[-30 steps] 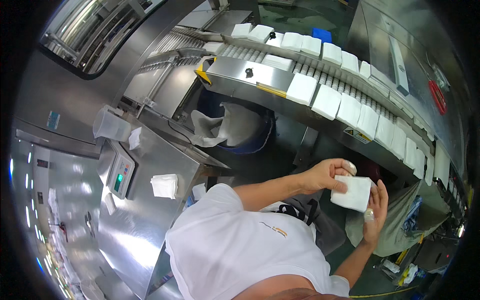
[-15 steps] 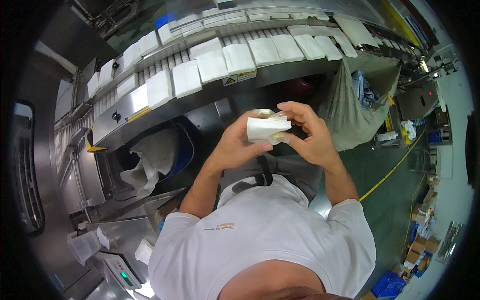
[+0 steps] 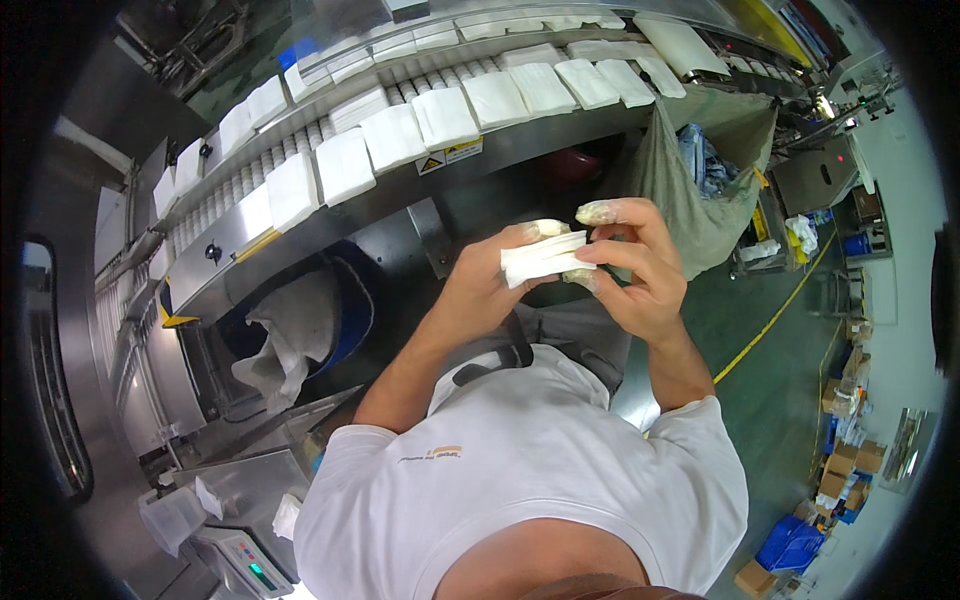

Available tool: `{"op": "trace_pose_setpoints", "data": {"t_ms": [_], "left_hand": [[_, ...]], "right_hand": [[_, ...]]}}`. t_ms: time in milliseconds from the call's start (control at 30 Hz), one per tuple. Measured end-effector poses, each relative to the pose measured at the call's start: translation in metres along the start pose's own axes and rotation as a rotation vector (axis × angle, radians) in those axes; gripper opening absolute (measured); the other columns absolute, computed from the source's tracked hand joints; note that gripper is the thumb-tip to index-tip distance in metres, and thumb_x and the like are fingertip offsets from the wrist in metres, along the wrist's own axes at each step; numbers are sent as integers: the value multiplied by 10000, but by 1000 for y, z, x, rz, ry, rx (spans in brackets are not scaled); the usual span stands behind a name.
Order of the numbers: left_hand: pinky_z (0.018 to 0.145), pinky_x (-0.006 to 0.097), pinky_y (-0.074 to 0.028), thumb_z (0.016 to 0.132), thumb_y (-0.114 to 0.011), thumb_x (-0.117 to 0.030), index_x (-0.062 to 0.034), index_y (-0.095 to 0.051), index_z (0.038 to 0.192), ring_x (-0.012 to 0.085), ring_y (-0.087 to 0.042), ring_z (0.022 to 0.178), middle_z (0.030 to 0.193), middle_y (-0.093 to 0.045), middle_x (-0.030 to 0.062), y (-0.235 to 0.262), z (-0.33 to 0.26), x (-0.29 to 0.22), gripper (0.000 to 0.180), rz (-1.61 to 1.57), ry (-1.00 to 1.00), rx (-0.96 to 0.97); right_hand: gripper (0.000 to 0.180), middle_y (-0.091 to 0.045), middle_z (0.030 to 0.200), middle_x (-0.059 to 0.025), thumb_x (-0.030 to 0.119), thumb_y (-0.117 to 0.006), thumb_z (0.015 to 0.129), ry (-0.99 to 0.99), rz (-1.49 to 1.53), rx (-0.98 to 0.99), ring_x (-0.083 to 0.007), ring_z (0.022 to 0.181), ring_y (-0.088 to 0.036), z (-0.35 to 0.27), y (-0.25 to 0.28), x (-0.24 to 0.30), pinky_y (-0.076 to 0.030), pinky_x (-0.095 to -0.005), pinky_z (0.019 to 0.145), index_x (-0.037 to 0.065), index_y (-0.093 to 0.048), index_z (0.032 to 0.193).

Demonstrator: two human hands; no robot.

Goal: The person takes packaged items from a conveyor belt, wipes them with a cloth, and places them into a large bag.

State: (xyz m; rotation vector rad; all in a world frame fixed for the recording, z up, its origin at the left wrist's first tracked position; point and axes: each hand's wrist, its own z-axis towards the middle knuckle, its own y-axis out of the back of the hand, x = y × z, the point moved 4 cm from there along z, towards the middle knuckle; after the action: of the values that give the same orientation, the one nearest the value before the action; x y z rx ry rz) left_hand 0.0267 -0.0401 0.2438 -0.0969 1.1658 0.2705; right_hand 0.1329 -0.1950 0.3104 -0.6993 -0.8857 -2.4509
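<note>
In front of my chest is a small folded stack of white tissues (image 3: 545, 258), its layered edges showing. My left hand (image 3: 487, 280) is closed round the left end, with a fingertip along the top. At the right end, my right hand (image 3: 640, 262) pinches the layers between thumb and a finger, while its index finger is raised clear of them. Pale, yellowish coverings sit on several fingertips of both hands. Beyond my hands, flat white tissue stacks (image 3: 393, 137) lie in a row along a metal conveyor (image 3: 330, 205).
A grey-green cloth sack (image 3: 690, 215) hangs open at the conveyor's right. Under the conveyor stands a blue bin (image 3: 352, 318) with a pale liner. A digital scale (image 3: 243, 560) and a clear plastic container (image 3: 175, 508) are at lower left. Cardboard boxes (image 3: 838, 475) line the right wall.
The tissue stack has turned and flattened, so its layered edges show more. My right index finger has lifted away from it, and the surroundings have shifted slightly left.
</note>
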Motion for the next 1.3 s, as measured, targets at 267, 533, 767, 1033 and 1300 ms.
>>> {"op": "trace_pose_setpoints", "data": {"t_ms": [267, 533, 767, 1033, 1300], "left_hand": [[1048, 374, -510, 703, -957, -115, -32, -443, 1468, 201, -569, 1281, 1377, -584, 74, -23, -20, 25, 925, -778, 519, 113], [1076, 369, -477, 811, -892, -115, -30, -417, 1484, 186, -539, 1301, 1411, -553, 77, -30, -13, 16, 828, -762, 374, 65], [1042, 330, -487, 969, -738, -130, -16, -417, 1499, 157, -560, 1254, 1392, -564, 70, -32, -6, 14, 630, -615, 273, 52], [956, 315, -517, 1030, -645, -190, 3, -523, 1422, 157, -647, 1096, 1217, -685, 101, -30, 0, 10, 454, -255, 213, 16], [901, 301, -527, 1024, -633, -128, 20, -614, 1318, 153, -681, 999, 1110, -732, 120, -36, 15, 8, 329, -35, 94, -75]], "right_hand": [[302, -693, 1053, -124, -109, -725, 782, -323, 255, 196, -213, 915, -692, 0, 18, 20, -545, -303, 783, 1, -722, 1063], [266, -681, 1111, -92, -110, -630, 906, -639, 374, 100, -134, 1003, -656, -11, 12, -4, -548, -272, 872, -46, -674, 1160], [249, -675, 1106, -98, -97, -646, 924, -623, 389, -4, -132, 1001, -653, -16, 10, -6, -545, -266, 870, -46, -672, 1166], [383, -596, 1130, -70, -122, -690, 888, -547, 352, -243, -117, 998, -614, -23, 9, -1, -537, -254, 824, -16, -572, 1237], [323, -596, 1014, -17, -13, -663, 973, -630, 395, -400, -64, 851, -580, -50, 30, -15, -491, -207, 709, 40, -519, 1257]]}}
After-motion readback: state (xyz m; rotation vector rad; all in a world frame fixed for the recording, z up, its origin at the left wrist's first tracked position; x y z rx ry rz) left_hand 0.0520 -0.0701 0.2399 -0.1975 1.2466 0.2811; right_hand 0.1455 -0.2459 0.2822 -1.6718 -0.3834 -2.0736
